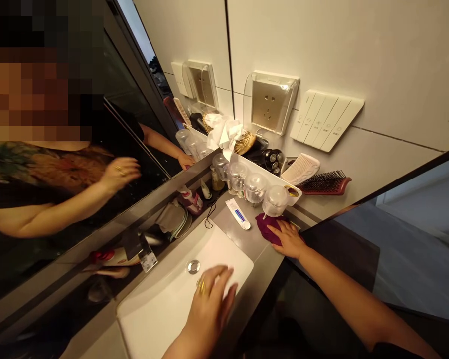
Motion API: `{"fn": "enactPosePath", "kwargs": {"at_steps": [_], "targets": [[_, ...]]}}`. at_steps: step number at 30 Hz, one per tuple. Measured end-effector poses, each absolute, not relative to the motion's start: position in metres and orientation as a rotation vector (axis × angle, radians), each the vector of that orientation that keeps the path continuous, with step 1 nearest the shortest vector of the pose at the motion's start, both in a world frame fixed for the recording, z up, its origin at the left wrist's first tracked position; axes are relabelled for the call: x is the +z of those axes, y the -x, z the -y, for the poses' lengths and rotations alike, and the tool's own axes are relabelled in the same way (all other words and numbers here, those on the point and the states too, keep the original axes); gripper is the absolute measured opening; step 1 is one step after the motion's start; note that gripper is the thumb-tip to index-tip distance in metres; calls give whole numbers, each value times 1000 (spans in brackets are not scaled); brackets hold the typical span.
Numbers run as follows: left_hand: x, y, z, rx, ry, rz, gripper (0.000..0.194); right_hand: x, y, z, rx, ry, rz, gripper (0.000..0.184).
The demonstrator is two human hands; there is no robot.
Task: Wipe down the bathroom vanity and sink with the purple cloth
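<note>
The right hand [289, 241] lies palm down on a crumpled purple cloth [264, 230], its fingers spread over the fabric rather than clenched around it. The cloth is on the grey table [242, 239], at the corner beyond the sink [160, 311], just below the last of four clear cups [275, 201]. The left hand [208, 299] hangs over the near part of the sink, apart from everything else, with its fingers loosely bent and holding nothing; a gold ring [202, 287] sits on one of them. A round metal drain [193, 267] shows in the white basin beyond that hand. Between the sink and the cups, a white tube [238, 215] with a blue label lies flat, near the purple cloth but not touching it. The cups hang upside down along a white rack [263, 172] on the wall. In or behind the rack are some white tissue [224, 133], a wooden hairbrush [244, 143], a black shaver [272, 160], a pale comb [302, 168] and a dark red brush [327, 183]. Above are a socket [267, 107] under a clear cover and a panel of switches [325, 119]. Along the mirror side stand a pink bottle [191, 200] and, beside it, folded cloths [175, 222].
</note>
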State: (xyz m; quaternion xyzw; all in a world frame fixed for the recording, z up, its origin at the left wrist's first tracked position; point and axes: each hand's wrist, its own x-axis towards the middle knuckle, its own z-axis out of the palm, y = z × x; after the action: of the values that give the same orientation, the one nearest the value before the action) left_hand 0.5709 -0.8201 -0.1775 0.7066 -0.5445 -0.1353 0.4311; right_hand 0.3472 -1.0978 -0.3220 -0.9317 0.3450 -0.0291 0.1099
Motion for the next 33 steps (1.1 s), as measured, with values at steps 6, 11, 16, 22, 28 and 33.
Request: {"fn": "enactPosePath", "kwargs": {"at_steps": [6, 11, 16, 22, 28, 33], "targets": [[-271, -592, 927, -381, -2096, 1455, 45, -317, -389, 1126, -134, 2676, -1043, 64], [-300, -587, 986, -386, -2140, 1456, 56, -313, -394, 1134, -168, 2657, -1027, 58], [-308, -580, 1002, -380, -2173, 1464, 34, -327, -322, 1103, -198, 2701, -981, 71], [-316, -577, 1000, -354, -2160, 1451, 38, -338, -289, 1063, -183, 2698, -1023, 80], [-314, -567, 987, -327, -2035, 1425, 22, -339, -320, 1041, -149, 2724, -921, 81], [-301, -564, 944, -243, -1923, 1352, 28, -340, -332, 1036, -161, 2719, -974, 79]]}}
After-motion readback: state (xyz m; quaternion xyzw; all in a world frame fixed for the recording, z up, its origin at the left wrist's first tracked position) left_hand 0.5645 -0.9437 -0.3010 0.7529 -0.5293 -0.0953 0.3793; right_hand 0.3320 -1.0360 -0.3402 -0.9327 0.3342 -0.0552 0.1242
